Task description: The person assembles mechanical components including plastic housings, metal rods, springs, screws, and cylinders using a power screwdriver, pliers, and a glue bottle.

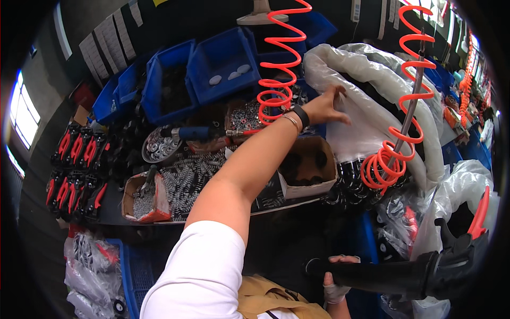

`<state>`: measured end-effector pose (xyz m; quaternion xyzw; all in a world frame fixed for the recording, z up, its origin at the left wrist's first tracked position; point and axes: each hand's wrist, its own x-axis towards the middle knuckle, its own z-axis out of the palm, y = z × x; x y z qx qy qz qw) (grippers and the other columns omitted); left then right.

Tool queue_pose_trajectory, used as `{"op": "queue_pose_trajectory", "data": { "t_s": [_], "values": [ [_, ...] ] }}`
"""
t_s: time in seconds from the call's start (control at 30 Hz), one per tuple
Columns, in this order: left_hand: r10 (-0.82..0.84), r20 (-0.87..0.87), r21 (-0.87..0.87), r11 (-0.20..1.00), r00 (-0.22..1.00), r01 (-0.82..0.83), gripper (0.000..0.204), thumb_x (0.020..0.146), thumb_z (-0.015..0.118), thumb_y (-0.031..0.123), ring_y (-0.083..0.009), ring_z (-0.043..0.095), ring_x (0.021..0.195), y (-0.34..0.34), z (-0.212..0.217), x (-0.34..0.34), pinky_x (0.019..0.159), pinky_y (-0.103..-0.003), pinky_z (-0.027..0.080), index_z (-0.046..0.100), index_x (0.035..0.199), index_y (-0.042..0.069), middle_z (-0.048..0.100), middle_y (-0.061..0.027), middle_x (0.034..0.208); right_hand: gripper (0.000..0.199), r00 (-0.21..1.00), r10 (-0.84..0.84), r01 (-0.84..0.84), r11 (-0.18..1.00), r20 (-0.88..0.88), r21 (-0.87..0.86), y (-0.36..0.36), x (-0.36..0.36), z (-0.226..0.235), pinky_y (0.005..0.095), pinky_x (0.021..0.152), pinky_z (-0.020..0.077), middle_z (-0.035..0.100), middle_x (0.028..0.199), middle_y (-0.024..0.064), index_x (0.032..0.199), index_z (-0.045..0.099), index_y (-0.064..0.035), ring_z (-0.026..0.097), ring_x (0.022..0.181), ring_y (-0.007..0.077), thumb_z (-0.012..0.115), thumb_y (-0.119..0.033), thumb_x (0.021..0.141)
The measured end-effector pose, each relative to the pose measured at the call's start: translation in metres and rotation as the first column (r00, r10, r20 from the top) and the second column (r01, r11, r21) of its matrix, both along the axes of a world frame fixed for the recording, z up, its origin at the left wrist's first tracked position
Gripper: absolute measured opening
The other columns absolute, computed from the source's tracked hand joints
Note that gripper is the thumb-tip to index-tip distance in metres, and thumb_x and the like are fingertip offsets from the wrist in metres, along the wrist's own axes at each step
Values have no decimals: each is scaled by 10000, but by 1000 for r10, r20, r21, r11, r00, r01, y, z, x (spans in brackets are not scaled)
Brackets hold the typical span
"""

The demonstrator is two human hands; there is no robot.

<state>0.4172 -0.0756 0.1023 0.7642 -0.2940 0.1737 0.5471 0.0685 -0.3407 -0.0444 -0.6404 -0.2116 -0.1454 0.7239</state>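
Note:
My left arm reaches forward across the bench. The left hand (pixel 322 108) is open, thumb and fingers apart, at the edge of a large translucent plastic bag (pixel 348 130); whether it touches the plastic I cannot tell. Low in front of me, my right hand (pixel 338 280), with a whitish covering on part of it, is closed around a long black tube (pixel 388 275). At its right end the tube joins a bulky black body with a red lever (pixel 481 212). Below my left hand stands an open cardboard box (pixel 308 189) with dark parts inside.
Red coiled hoses (pixel 281 65) hang over the bench. Blue bins (pixel 223 58) line the back. A pile of metal springs (pixel 188 178), a bowl of metal rings (pixel 159 146) and a blue-bodied power tool (pixel 196 133) lie left of centre. Black-and-red parts (pixel 77 146) stand in rows farther left.

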Motion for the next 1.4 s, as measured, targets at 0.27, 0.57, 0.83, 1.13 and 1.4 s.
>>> {"op": "queue_pose_trajectory", "data": {
  "t_s": [0.27, 0.57, 0.83, 1.13, 1.4],
  "values": [
    [267, 150, 187, 938, 952, -292, 169, 786, 680, 108, -303, 648, 712, -7, -11, -50, 659, -350, 510, 630, 936, 49, 626, -163, 726, 651, 991, 43, -28, 993, -127, 118, 7, -1, 28, 347, 753, 507, 527, 1051, 107, 1185, 453, -32, 584, 833, 208, 835, -170, 676],
    [289, 591, 106, 897, 753, -428, 369, 690, 522, -189, -242, 642, 858, 45, 111, -221, 789, -292, 531, 623, 987, 6, 630, -121, 946, 484, 351, 273, 183, 918, -896, 351, -184, -80, 48, 276, 680, 477, 589, 891, 67, 1112, 552, -27, 584, 720, 178, 758, -308, 776],
    [-47, 284, 486, 868, 958, -102, 719, 742, 511, -114, -276, 302, 1378, 73, 133, -231, 1096, -326, 320, 349, 1424, 41, 361, -186, 1426, 796, 577, 468, -641, 768, -670, -15, -99, -83, 162, 298, 675, 514, 611, 953, 110, 1252, 430, -29, 619, 773, 203, 829, -388, 665],
    [-292, 821, 559, 591, 491, -582, 420, 852, 478, 211, -345, 567, 1074, -99, 50, -405, 895, -394, 484, 544, 1184, -38, 562, -195, 1198, 994, 676, 381, -532, 845, -631, -61, -80, -84, 148, 333, 660, 518, 595, 1023, 151, 1388, 319, -9, 608, 798, 240, 868, -328, 624],
    [711, 556, -315, 659, 430, -683, 394, 663, 769, 218, -409, 397, 1226, -43, 9, -340, 1021, -516, 289, 567, 991, 136, 444, -141, 1290, 673, 9, 916, -901, 181, -401, 393, -19, 151, 202, 418, 809, 516, 590, 1081, 255, 1217, 438, 74, 601, 971, 355, 784, -208, 714]
  ]
}}
